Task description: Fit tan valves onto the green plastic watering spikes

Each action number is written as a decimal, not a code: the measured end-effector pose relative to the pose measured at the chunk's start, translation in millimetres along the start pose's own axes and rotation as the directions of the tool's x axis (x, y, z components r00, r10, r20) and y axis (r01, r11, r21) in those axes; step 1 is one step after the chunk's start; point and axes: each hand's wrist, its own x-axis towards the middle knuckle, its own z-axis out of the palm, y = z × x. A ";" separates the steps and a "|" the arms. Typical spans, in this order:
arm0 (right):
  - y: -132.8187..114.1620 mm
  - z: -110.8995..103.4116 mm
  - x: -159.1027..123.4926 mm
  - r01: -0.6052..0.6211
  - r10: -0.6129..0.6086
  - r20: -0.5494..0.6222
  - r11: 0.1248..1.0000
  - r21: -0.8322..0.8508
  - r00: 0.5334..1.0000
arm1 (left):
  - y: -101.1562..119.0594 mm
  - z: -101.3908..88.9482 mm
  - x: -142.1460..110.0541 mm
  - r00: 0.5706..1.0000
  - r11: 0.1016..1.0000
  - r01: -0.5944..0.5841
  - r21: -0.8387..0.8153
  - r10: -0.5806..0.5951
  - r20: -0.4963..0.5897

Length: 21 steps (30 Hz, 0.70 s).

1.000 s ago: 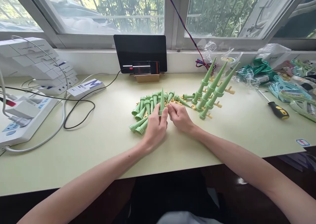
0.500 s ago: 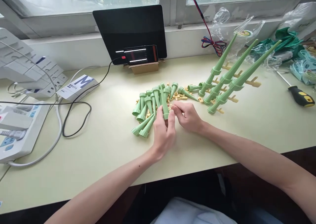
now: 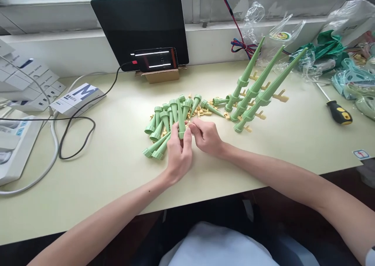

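Note:
My left hand point(image 3: 179, 150) is closed around the wide capped end of a green plastic watering spike point(image 3: 181, 119), whose narrow end points away from me. My right hand point(image 3: 207, 136) is closed in a pinch at the side of that cap, on a small yellow valve point(image 3: 188, 127) mostly hidden by the fingertips. Just beyond and left of my hands lies a pile of similar green spikes point(image 3: 165, 119), with loose yellow valves point(image 3: 202, 111) among and beside them. To the right stand several assembled spikes point(image 3: 265, 96), stacked end to end in slanting rows, yellow valves sticking out sideways.
A phone point(image 3: 156, 59) leans on a cardboard stand point(image 3: 162, 76) before a dark tablet-like panel point(image 3: 140, 27). White boxes point(image 3: 77, 98), cables and a power strip point(image 3: 22, 149) occupy the left. A screwdriver point(image 3: 338, 111) and plastic bags point(image 3: 331, 47) lie at the right.
The camera view has turned slightly right and down, so everything sits further left. My hands keep the same hold on the spike and the valve, with little visible change.

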 end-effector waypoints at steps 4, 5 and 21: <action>-1.0 0.4 0.7 -0.004 0.004 -0.007 1.000 -0.020 1.000 | 1.0 0.4 -0.2 1.000 1.000 0.009 0.029 -0.009 0.001; -1.5 0.3 0.9 -0.014 0.013 -0.005 1.000 -0.023 1.000 | 1.0 0.8 -0.1 1.000 0.999 0.010 0.032 -0.009 -0.018; -1.5 -2.2 5.4 -0.125 0.116 -0.162 0.991 -0.046 0.980 | 9.9 36.2 26.9 0.967 0.996 -0.092 0.011 0.092 -0.236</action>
